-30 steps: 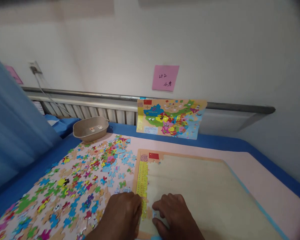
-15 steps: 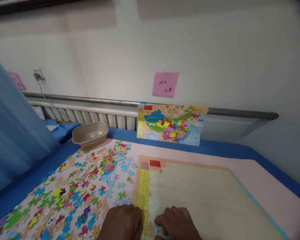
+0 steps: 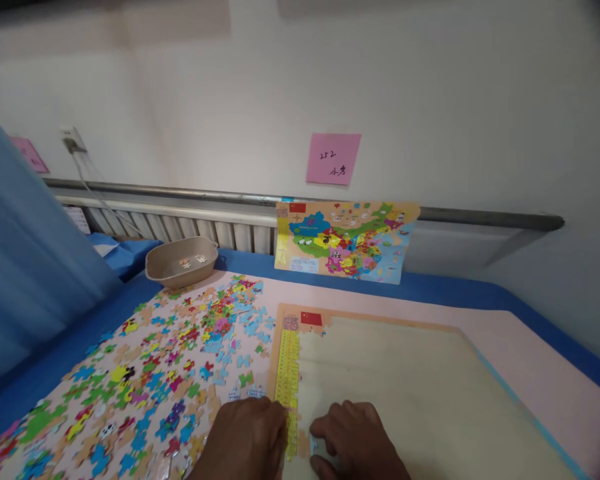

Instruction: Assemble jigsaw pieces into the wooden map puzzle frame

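My left hand lies curled over the lower left edge of the puzzle board; its fingertips are hidden, and I cannot make out whether anything is in them. To its right, my right hand is low over the board, thumb and forefinger closed around a light blue puzzle piece. Between the hands, a peach puzzle piece lies beside the joined yellow strip along the board's left side. A red flag section fills part of the top left corner.
Many loose puzzle pieces spread over the pink sheet on the left. Behind them stands a beige basket with several pieces inside. A printed map hangs from the wall rail. A blue curtain borders the left side.
The view has tilted down slightly, so the scene sits a little higher. Both hands stay nearly in place, the light blue piece still by my right fingers.
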`<state>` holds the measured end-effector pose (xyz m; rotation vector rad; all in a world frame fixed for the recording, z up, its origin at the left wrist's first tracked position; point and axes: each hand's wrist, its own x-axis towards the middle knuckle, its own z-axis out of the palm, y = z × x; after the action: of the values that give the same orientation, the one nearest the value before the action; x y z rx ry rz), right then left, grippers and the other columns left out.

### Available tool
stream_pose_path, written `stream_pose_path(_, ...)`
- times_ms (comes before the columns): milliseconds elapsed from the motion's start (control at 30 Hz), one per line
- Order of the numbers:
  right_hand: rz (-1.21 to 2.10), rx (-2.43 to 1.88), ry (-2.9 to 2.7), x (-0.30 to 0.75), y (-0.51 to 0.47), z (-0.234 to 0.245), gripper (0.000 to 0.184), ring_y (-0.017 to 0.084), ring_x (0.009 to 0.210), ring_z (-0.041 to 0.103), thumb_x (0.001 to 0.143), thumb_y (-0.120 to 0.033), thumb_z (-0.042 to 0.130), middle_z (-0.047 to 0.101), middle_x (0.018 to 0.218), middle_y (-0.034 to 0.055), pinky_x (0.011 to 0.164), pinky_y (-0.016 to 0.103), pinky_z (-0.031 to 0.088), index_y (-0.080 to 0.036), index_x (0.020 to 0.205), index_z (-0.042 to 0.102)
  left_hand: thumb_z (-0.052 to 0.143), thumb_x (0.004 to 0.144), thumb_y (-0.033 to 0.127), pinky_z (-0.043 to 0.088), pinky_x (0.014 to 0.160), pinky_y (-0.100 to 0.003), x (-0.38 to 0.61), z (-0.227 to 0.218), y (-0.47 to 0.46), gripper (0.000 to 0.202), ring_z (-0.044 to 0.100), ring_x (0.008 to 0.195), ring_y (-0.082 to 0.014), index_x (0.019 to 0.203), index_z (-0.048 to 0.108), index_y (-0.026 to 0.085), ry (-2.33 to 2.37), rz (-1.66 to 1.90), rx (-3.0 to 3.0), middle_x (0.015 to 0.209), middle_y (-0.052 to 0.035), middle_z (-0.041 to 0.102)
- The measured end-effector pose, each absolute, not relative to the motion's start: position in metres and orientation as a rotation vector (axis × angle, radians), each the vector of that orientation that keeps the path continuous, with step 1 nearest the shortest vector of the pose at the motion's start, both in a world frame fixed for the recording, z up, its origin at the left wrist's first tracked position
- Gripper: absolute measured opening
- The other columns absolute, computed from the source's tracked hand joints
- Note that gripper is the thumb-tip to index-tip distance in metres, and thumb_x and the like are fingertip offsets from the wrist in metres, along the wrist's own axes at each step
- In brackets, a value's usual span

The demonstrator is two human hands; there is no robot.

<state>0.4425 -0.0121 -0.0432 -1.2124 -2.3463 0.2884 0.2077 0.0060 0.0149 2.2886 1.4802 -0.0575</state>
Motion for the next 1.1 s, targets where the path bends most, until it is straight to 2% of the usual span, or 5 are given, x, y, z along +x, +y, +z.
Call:
stream_pose_path(233,0.506,-1.398,-2.226,0.426,-0.025,-0.011,0.027,0.025,0.092,0.060,0.084,-0.004,0.075,0.071,0.094,0.0011,0.090,0.042,0.034,-0.024,0.102,0.072,0.054,0.098,0.017,0.037,0.067,-0.032,0.203,0.030,-0.002,0.018,0.070,0.082,-0.0223,0.089,0.070,0.021,1.490,-0.015,2.319,0.091,-0.0065,0.076)
stream_pose_path(367,0.559,-1.416,-2.222,0.424,-0.026,-0.002,0.024,0.026,0.092,0.059,0.084,-0.006,0.078,0.072,0.094,0.0016,0.090,0.043,0.035,-0.022,0.102,0.072,0.055,0.099,0.018,0.036,0.068,-0.033,0.202,0.034,-0.001,0.017,0.068,0.084,-0.0228,0.092,0.069,0.021,1.464,-0.030,2.309,0.091,-0.0061,0.075)
stream_pose_path(667,0.593,-1.444,-2.234,0.424,-0.027,0.002,0.021,0.026,0.094,0.060,0.086,-0.009,0.073,0.073,0.096,0.0029,0.092,0.045,0.037,-0.023,0.102,0.073,0.051,0.103,0.019,0.036,0.069,-0.032,0.202,0.034,-0.002,0.022,0.067,0.083,-0.0221,0.090,0.068,0.020,1.476,-0.050,2.306,0.091,-0.0064,0.075)
stream_pose_path(900,0.582,-1.423,-2.195,0.425,-0.026,-0.007,0.025,0.026,0.094,0.059,0.081,-0.006,0.072,0.072,0.095,0.0024,0.092,0.044,0.035,-0.024,0.099,0.072,0.056,0.095,0.012,0.034,0.067,-0.032,0.203,0.029,-0.003,0.017,0.067,0.079,-0.0207,0.087,0.068,0.021,1.488,-0.008,2.297,0.088,-0.0056,0.074)
stream_pose_path(1100,0.495,-1.352,-2.203,0.428,-0.025,-0.017,0.025,0.024,0.091,0.059,0.081,-0.008,0.070,0.073,0.095,0.0016,0.090,0.043,0.035,-0.024,0.100,0.070,0.054,0.097,0.014,0.031,0.066,-0.033,0.203,0.025,-0.003,0.019,0.067,0.079,-0.0210,0.087,0.069,0.021,1.506,0.033,2.285,0.089,-0.0058,0.075)
